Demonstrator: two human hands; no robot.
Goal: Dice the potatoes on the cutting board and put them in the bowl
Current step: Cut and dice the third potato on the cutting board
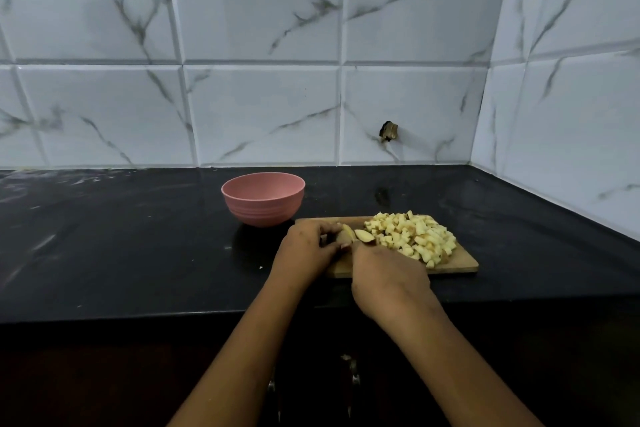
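Pins a potato chunk (345,236) under curled fingers of left hand (306,246) at the cutting board (460,265) left end. Right hand (386,274) knuckles-up just beside, forearm angled in; grip hidden, cannot tell. Diced potato heap (412,236) on the board's right; pink bowl (263,199) behind-left on the counter (121,253).

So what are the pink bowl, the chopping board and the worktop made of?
Pink bowl: matte, ribbed near its base, probably plastic or fibre composite. Chopping board: light brown, looks like wood or bamboo. Worktop: black, faintly glossy, pale-streaked, likely polished stone.
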